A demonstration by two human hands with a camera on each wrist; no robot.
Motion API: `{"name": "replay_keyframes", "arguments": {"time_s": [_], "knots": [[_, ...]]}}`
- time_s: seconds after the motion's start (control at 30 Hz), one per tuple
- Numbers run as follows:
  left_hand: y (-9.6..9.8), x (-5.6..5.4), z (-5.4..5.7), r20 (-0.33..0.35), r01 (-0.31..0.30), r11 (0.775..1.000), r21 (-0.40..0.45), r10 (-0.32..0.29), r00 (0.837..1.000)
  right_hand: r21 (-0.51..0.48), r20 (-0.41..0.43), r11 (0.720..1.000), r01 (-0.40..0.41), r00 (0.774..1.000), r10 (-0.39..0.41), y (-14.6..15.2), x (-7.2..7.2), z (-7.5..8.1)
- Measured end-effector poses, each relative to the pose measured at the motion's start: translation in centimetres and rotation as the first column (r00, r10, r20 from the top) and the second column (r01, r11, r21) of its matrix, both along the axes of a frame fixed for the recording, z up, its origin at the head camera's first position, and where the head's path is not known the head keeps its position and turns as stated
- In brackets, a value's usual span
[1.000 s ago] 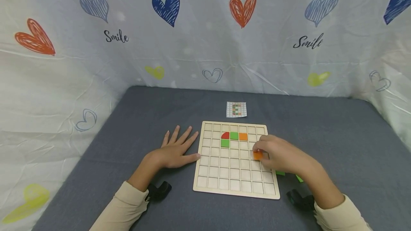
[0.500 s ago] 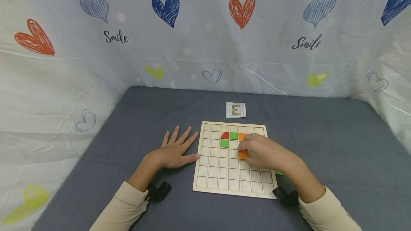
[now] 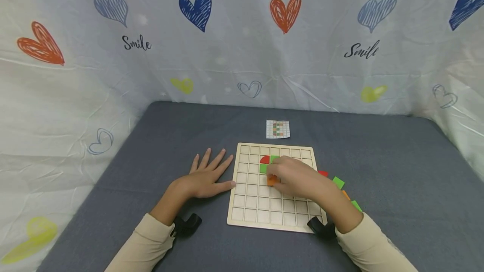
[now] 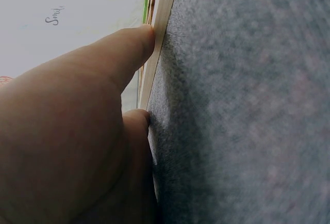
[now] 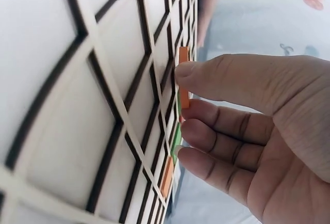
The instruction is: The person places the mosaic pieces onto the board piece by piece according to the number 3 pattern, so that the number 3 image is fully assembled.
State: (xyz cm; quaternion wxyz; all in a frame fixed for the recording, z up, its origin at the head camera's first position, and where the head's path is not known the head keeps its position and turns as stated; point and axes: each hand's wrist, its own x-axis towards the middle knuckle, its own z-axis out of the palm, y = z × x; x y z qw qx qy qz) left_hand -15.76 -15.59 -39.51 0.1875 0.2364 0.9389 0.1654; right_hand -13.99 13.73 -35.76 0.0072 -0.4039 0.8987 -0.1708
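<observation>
An orange square tile [image 5: 184, 79] is pinched between the thumb and fingers of my right hand [image 3: 296, 175], just over the wooden grid board [image 3: 257, 215]. In the head view part of this tile is hidden by the fingers. Set into the board are a red rounded tile [image 3: 265, 159], a green tile [image 3: 263, 168] below it and another green tile [image 3: 274, 159], partly covered by the right hand. In the right wrist view a second orange tile [image 5: 167, 176] lies in a cell. My left hand [image 3: 204, 181] rests flat with fingers spread, its thumb touching the board's left edge.
A small printed grid card [image 3: 277, 129] lies behind the board. Right of the board are loose tiles: a red one [image 3: 323, 173], a green one [image 3: 338, 182], an orange one [image 3: 345, 195] and another green one [image 3: 356, 205]. A patterned curtain [image 3: 227, 53] hangs behind the table.
My right hand has carried the orange tile leftward across the board, toward the lower green tile. Its arm now uncovers several loose tiles on the right. The left hand stays put.
</observation>
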Motion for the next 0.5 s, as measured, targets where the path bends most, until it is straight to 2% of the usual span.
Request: {"name": "replay_keyframes", "arguments": {"time_s": [0.17, 0.5], "knots": [[-0.1, -0.3, -0.6, -0.003, -0.009, 0.999, -0.039, 0.009, 1.0, -0.006, 0.005, 1.0, -0.019, 1.0, 0.019, -1.0, -0.3, -0.4], [0.2, -0.1, -0.1, 0.021, -0.018, 0.999, -0.033, 0.019, 1.0, 0.01, 0.029, 1.0, 0.022, 0.999, -0.022, -2.3, -0.2, -0.6]]}}
